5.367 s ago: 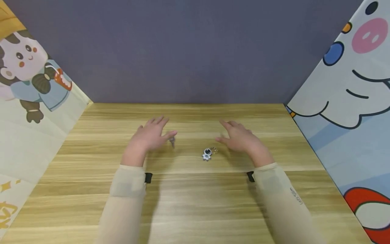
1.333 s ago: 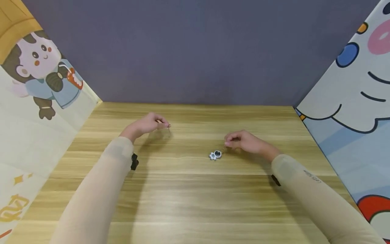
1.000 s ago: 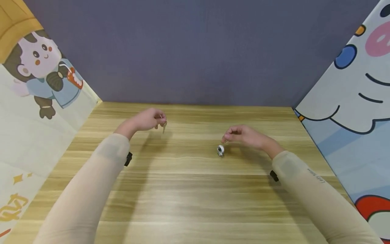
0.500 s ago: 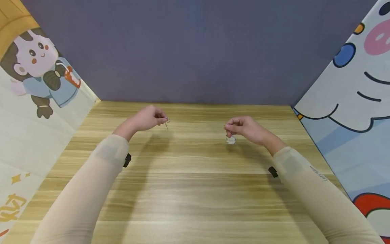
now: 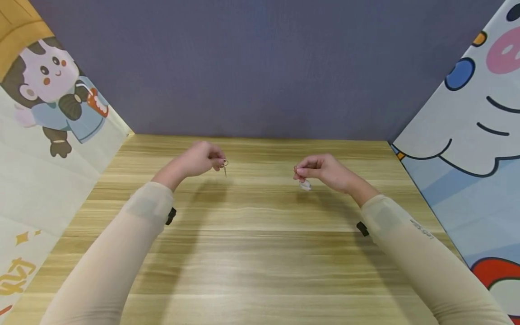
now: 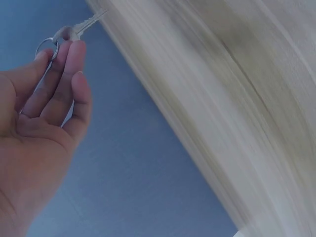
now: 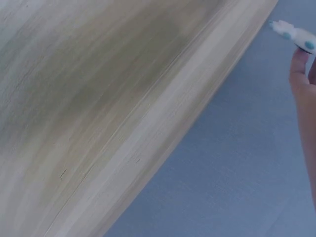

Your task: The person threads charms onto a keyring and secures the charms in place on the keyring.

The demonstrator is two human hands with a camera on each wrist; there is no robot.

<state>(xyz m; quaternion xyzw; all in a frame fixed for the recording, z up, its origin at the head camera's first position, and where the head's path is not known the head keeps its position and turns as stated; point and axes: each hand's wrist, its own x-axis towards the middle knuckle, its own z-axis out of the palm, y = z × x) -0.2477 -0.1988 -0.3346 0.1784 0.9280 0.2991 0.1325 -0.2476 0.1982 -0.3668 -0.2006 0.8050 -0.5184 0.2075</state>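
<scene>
My left hand pinches a thin metal ring between thumb and fingers, above the table. From that ring a silver key hangs; in the left wrist view the key points away past the fingertips. My right hand pinches the chain end of a small white astronaut keychain, which dangles just below the fingers. The right wrist view catches only part of that hand, with the white and teal figure at its fingertip. The chain is mostly hidden by the fingers.
Both hands are over a wood-grain table. A dark blue-grey panel stands at its far edge. Cartoon-printed panels flank it at the left and right. Black straps show at the wrists.
Earlier both hands were spread above the key and keychain on the table. Now each has been picked up: key in the left hand, astronaut keychain in the right. Over the last half second they barely move.
</scene>
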